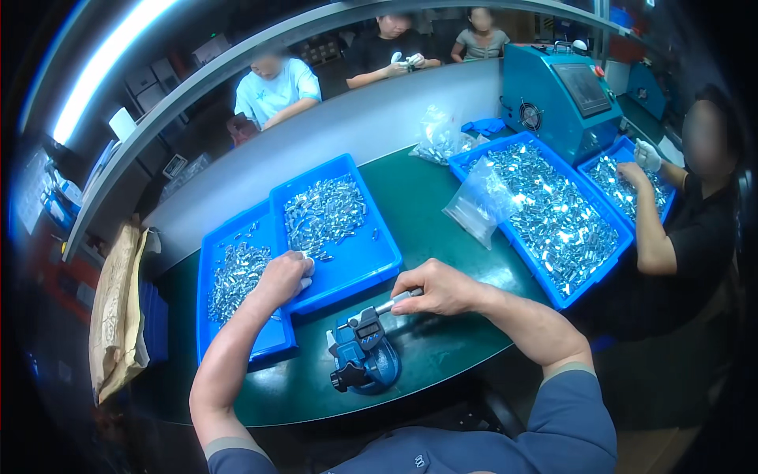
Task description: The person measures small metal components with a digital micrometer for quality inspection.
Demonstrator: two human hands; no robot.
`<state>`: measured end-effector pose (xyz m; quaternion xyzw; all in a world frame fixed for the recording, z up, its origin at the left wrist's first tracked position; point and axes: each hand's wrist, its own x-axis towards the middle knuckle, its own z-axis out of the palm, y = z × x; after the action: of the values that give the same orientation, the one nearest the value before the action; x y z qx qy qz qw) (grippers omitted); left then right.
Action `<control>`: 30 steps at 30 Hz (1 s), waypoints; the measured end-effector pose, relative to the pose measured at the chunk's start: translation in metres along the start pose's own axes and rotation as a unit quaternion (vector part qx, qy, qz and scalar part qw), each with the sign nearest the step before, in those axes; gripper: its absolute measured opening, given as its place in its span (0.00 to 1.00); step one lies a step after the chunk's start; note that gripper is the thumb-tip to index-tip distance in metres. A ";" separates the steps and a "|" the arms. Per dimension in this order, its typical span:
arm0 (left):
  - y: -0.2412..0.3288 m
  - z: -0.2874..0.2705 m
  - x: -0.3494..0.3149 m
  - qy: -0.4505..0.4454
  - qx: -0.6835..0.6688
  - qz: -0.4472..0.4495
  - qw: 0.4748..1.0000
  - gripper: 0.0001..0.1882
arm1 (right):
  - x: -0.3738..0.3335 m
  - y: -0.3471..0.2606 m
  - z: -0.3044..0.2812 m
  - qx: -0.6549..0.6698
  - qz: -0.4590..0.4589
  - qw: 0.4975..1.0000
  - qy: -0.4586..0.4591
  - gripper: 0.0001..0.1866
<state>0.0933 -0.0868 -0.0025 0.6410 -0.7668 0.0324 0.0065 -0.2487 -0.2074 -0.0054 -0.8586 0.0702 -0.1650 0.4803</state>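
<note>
My right hand (434, 287) is closed round the thimble of a digital micrometer (368, 329). The micrometer is clamped at a slant in a blue stand (374, 370) near the table's front edge. My left hand (286, 278) is over the shared edge of two blue trays, its fingers pinched together with white covers on the tips; what they hold is hidden. Small shiny metal parts lie heaped in the right-hand tray (355, 278) of the pair. More of the same parts lie in the left-hand tray (272, 344).
A large blue tray (558, 302) of metal parts stands on the right, a plastic bag (478, 207) over its edge. Behind it is a teal machine (557, 103) with a screen. A co-worker's hand (634, 180) reaches into a smaller tray. Brown cardboard (118, 308) stands at left.
</note>
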 end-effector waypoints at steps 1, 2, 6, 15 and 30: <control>0.000 0.001 0.003 -0.003 0.000 -0.009 1.000 0.10 | -0.001 0.001 0.000 -0.002 -0.002 1.000 0.000 0.15; 0.000 0.002 0.005 -0.002 0.001 -0.009 1.000 0.10 | -0.002 0.002 -0.001 -0.004 -0.005 1.000 -0.001 0.15; 0.006 0.001 0.006 0.027 -0.040 -0.033 0.998 0.09 | -0.005 0.000 -0.001 0.008 -0.001 1.000 0.001 0.19; 0.046 -0.011 -0.021 0.164 -0.207 -0.168 0.950 0.10 | -0.008 0.004 0.006 0.013 -0.022 1.000 -0.005 0.19; 0.120 0.010 -0.068 0.252 -0.685 -0.190 0.657 0.10 | 0.006 -0.002 0.006 0.030 0.073 0.997 0.001 0.13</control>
<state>-0.0118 0.0007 -0.0213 0.5542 -0.4027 -0.3434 0.6425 -0.2407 -0.2035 -0.0056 -0.8360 0.1280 -0.1326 0.5169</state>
